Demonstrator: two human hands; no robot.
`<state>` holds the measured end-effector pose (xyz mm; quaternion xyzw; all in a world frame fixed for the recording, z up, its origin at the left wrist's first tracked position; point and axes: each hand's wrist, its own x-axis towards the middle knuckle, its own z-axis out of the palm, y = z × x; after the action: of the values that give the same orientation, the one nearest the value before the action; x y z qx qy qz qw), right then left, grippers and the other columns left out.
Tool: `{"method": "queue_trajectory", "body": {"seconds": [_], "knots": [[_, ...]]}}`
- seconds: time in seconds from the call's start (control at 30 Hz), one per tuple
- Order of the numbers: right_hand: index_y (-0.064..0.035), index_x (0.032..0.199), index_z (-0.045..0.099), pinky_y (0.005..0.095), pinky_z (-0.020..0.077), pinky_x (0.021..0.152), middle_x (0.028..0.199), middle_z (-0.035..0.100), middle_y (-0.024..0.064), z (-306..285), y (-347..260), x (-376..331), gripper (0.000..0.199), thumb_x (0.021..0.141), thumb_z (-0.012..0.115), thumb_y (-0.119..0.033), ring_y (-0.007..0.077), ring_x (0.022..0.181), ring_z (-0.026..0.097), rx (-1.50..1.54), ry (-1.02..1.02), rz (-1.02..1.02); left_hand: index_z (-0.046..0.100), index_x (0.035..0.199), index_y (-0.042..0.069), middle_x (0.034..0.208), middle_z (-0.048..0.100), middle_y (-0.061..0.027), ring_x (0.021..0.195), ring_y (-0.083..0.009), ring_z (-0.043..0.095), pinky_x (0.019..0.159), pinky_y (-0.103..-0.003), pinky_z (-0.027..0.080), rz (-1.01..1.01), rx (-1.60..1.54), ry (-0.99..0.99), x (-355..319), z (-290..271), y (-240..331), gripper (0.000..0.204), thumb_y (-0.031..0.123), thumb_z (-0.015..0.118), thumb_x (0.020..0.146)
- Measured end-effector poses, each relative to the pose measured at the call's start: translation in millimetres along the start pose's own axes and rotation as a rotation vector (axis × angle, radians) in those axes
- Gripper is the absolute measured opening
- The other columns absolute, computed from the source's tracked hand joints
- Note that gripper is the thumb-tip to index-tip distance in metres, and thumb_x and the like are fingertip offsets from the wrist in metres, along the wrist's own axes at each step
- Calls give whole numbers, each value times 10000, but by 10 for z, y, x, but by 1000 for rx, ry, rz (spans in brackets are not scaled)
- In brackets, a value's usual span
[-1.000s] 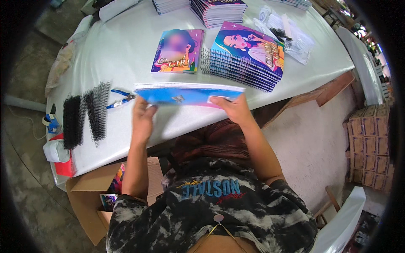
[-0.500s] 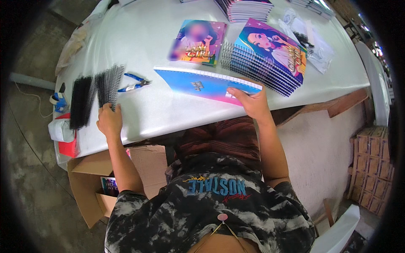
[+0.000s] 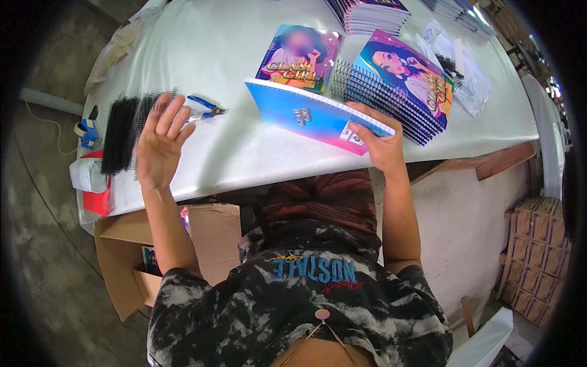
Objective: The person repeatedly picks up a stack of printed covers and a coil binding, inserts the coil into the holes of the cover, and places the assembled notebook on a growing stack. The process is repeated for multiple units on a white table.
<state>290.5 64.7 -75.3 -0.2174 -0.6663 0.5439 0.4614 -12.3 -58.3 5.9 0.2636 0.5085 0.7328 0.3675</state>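
Head camera view: a blue and pink notebook [image 3: 293, 116] is held up above the white table [image 3: 244, 159], with small holes seen along its top edge. Its long side is slanted, with the left end farther from the person than the right end. That right end is gripped by the right hand [image 3: 380, 140], with the thumb pressed on the cover. The left hand [image 3: 160, 144] is held out to the left of this notebook, well apart from it, with its fingers open and nothing seen in them. So the right hand is the nearer one.

Between this notebook and the left hand, blue-handled cutters [image 3: 208, 104] are laid down. Farther left of this notebook, black binding coils [image 3: 119, 137] are piled, partly hidden by the left hand; whether they are touched cannot be told. Just past this notebook, a girl-cover notebook [image 3: 299, 58] is laid flat. Past its right end, a stack of coil-bound notebooks [image 3: 400, 70] is set down. Far off to its right, brown boxes [image 3: 535, 257] are piled.
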Motion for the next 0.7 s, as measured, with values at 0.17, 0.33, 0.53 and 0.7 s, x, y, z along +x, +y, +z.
{"method": "queue_trajectory", "body": {"seconds": [0.17,0.33,0.53,0.7], "knots": [[32,1106,589,215,454,781,1025,630,67,-43,-77,-20,310,798,617,34,76,874,560,-25,67,9,519,1031,-19,712,477,-28,651,-87,411,600,-227,351,333,797,-310,242,108,-185,213,151,442,928],[40,1107,586,215,451,785,1013,633,61,-31,-62,-47,309,800,618,30,73,875,552,-1,97,26,545,871,19,636,345,18,587,-75,300,544,-235,287,136,673,-517,308,383,-318,315,299,424,947],[37,1109,588,223,453,803,1027,635,76,-21,-64,-49,299,811,612,21,87,894,563,-6,108,29,537,823,52,581,309,62,534,-44,255,486,-215,225,193,775,-560,456,407,-478,355,354,403,956],[38,1102,592,239,459,824,1028,643,94,-58,-80,-40,282,822,600,17,108,920,579,-73,1,-43,541,830,49,620,393,53,527,-40,290,484,-200,240,-79,637,-542,542,389,-424,279,296,468,938]]}}
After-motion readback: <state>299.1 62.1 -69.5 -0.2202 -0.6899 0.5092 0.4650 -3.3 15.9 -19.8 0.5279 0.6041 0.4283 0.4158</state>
